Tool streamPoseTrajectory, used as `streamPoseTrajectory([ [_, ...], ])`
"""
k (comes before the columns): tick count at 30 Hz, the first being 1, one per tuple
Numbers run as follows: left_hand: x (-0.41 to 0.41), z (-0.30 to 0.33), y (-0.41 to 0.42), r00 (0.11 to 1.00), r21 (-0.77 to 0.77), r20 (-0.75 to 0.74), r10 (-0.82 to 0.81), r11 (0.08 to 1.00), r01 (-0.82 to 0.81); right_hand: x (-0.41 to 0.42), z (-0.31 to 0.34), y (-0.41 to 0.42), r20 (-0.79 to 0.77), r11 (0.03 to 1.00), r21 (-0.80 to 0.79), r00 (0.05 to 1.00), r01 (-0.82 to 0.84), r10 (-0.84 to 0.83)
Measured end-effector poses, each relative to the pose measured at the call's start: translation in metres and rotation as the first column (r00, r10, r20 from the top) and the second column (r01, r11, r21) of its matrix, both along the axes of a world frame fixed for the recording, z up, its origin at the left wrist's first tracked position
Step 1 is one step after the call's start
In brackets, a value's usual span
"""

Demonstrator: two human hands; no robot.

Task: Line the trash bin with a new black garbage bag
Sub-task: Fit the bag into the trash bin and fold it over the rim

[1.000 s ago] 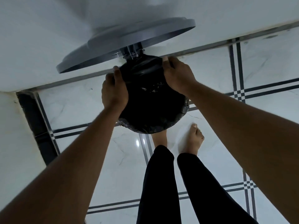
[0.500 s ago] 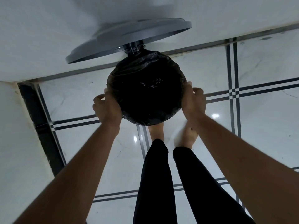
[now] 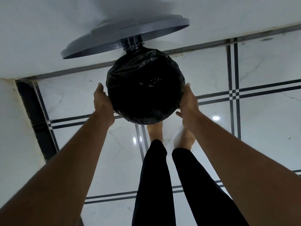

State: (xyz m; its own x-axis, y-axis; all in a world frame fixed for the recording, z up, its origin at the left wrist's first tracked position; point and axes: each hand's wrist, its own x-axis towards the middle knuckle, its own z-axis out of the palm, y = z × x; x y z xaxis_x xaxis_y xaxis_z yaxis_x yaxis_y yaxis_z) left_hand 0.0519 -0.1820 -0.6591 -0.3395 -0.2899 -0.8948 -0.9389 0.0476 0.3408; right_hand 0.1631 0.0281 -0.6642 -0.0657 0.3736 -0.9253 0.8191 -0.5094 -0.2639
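A round trash bin stands on the tiled floor below me, seen from above. A black garbage bag (image 3: 145, 92) lines its inside and is folded out over the whole rim, so the bin's own wall is hidden. The grey lid (image 3: 130, 33) stands open behind it on its hinge (image 3: 132, 44), leaning toward the wall. My left hand (image 3: 102, 98) lies against the bag's folded edge on the left side of the rim. My right hand (image 3: 189, 101) does the same on the right side. The fingers of both hands point down the bin's sides and are partly hidden.
A white wall (image 3: 48, 30) runs behind the bin, and another white surface (image 3: 13, 136) stands at the left past a dark gap (image 3: 32, 111). My bare feet (image 3: 154, 129) stand close in front of the bin on glossy white tiles (image 3: 260, 128).
My hands moved from the back of the rim near the hinge out to its left and right sides, then went from curled to flat against the bag's folded edge.
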Motion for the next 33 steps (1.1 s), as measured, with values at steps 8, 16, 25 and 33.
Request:
streamPoseTrajectory([
  [8, 0.062, 0.006, -0.007, 0.958, 0.053, 0.22, 0.183, 0.979, -0.199, 0.016, 0.007, -0.007, -0.013, 0.976, -0.174, 0.991, 0.129, -0.133],
  [16, 0.076, -0.006, 0.0, 0.943, 0.183, 0.182, 0.28, 0.932, -0.312, 0.015, -0.009, 0.002, 0.015, 0.996, -0.087, 1.0, 0.019, -0.018],
  [25, 0.053, 0.005, 0.024, 0.608, -0.703, -0.309, -0.732, 0.606, 0.372, -0.016, 0.005, 0.015, -0.096, 0.647, 0.618, 0.775, -0.445, 0.625],
  [33, 0.004, -0.036, 0.024, 0.237, -0.73, -0.204, -0.95, 0.309, 0.61, -0.075, -0.006, 0.01, -0.02, 0.348, 0.673, 0.454, -0.652, 0.891],
])
